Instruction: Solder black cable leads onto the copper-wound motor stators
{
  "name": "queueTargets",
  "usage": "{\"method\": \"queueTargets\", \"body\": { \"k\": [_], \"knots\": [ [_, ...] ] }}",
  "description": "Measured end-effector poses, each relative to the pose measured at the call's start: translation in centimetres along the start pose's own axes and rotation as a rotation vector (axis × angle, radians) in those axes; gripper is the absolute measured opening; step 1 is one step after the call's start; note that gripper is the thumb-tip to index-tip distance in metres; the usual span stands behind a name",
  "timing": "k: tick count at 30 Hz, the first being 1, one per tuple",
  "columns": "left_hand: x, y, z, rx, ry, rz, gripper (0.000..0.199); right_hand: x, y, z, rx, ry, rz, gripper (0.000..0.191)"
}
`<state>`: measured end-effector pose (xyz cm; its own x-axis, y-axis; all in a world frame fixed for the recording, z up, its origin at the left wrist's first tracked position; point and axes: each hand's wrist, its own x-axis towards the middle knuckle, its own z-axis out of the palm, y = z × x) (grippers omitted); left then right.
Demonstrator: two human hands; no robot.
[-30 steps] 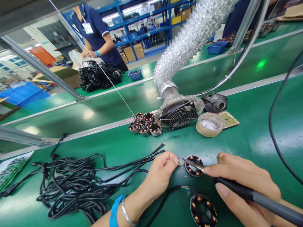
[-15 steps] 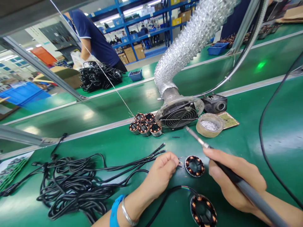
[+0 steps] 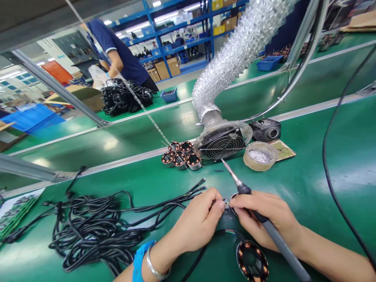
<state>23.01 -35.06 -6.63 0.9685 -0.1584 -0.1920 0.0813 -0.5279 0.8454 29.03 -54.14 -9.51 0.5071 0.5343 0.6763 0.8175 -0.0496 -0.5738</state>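
- Thin wires (image 3: 226,201) are showing right between the two hands, over the green worktop (image 3: 317,168)!
- The left hand (image 3: 205,216) is pinching them, thumb pressing to finger.
- The right hand (image 3: 266,217) is gripping a soldering iron (image 3: 243,188), fingertips sitting just beside those wires; its tip is pointing toward the fan (image 3: 223,147).
- Nearer, a copper-wound ring (image 3: 248,246) is lying flat; black cables (image 3: 91,231) are sprawling left.
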Motion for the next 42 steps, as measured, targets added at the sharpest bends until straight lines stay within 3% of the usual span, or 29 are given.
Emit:
{"method": "queueTargets", "body": {
  "k": [6, 11, 15, 22, 29, 35, 42],
  "knots": [
    [0.4, -1.5, 1.2, -0.388, -0.008, -0.106, 0.036, -0.6, -0.2, 0.9, 0.006, -0.006, -0.012, 0.031],
    [0.6, -0.9, 2.0, -0.78, -0.103, -0.262, 0.043, -0.8, -0.2, 1.5, -0.05, 0.065, -0.011, 0.031],
    [0.8, -0.5, 2.4, -0.93, -0.056, -0.329, 0.044, -0.5, -0.3, 1.1, -0.11, 0.078, 0.042, 0.027],
    [0.6, -0.3, 2.6, -0.93, 0.018, -0.328, 0.044, -0.6, -0.6, 0.3, 0.08, -0.14, 0.233, 0.032],
    [0.9, 0.1, 3.3, -0.855, 0.117, -0.356, 0.041, -1.0, 0.0, 1.2, -0.055, 0.031, 0.269, 0.028],
    [0.7, -0.2, 3.9, -0.767, 0.154, -0.333, 0.032, -0.5, -0.3, 0.6, -0.039, -0.011, 0.22, 0.026],
    [0.7, -0.2, 3.4, -0.809, 0.098, -0.376, 0.033, 0.1, -1.8, -2.0, -0.048, 0.003, 0.219, 0.032]
  ]
}}
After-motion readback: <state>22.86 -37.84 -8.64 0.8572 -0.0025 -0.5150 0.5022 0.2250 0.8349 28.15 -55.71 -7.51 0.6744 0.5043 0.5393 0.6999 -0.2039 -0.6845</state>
